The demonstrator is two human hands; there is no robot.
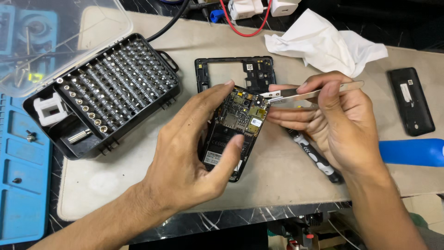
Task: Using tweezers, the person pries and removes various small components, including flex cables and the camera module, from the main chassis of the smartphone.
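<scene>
Left of the left hand [185, 153], an open bit case [104, 95] holds rows of screwdriver bits. That hand grips an opened phone [233, 132] by its edges, above the mat [277, 176]. The right hand [333, 125] pinches tweezers [310, 94], tips at the phone's top corner.

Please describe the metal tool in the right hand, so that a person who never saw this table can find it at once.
On the beige work mat, look right of the opened black phone with its bare circuit board. The right hand pinches thin silver metal tweezers, tips pointing at the board's top edge. Unlike the black-and-white screwdriver lying under that hand, they are flat, shiny and held.
</scene>
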